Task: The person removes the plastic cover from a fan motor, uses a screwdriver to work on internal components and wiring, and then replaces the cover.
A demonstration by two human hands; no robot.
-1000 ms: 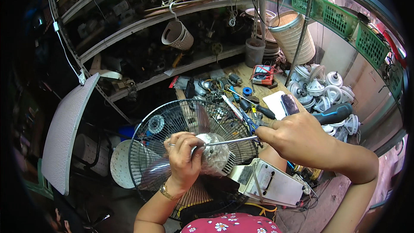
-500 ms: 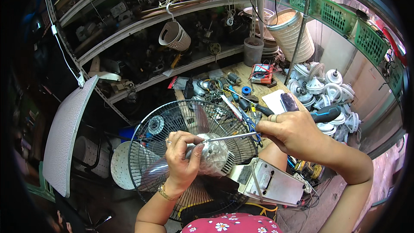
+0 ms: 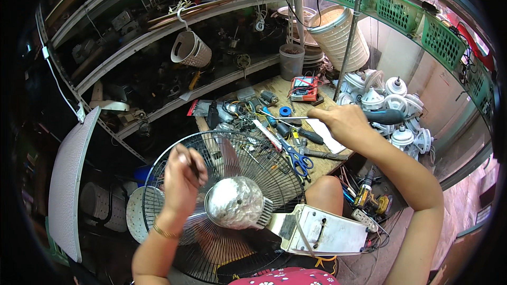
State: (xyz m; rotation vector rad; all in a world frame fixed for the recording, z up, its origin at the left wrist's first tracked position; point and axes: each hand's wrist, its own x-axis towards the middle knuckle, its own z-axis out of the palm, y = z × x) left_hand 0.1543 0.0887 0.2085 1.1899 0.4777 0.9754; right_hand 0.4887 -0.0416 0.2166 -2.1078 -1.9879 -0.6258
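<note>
Head view: my left hand (image 3: 182, 177), fingers curled, is up over the cage (image 3: 288, 190) side of the fan (image 3: 248, 208); something dark shows by the fingertips, but blur, so can't tell if I'm pinching anything. My right hand (image 3: 343, 124) is clenched round a screwdriver (image 3: 384, 116), dark handle sticking out to the right, shaft pointing left across the table (image 3: 272, 87), roughly level.

Fan lies in front of my body, below both hands. Long axis runs left to right, dipping slightly: cage on the left, pale motor cover (image 3: 232, 195) mid, white base (image 3: 327, 232) on the right, near my knee (image 3: 325, 192). Key relation: cover sits just below and right of my left hand, the nearer one; right hand and screwdriver are well apart from it, up and to the right, tip over the table, not on the cover.

Further out, on the table: blue scissors (image 3: 298, 161), blue spool (image 3: 285, 111), red meter (image 3: 304, 89), loose small parts. Right: drill (image 3: 365, 195) below my forearm, heap of white plastic parts (image 3: 395, 85) beyond the right hand, green baskets (image 3: 398, 11) above. Back left: shelves (image 3: 158, 31), hanging basket (image 3: 198, 55).
</note>
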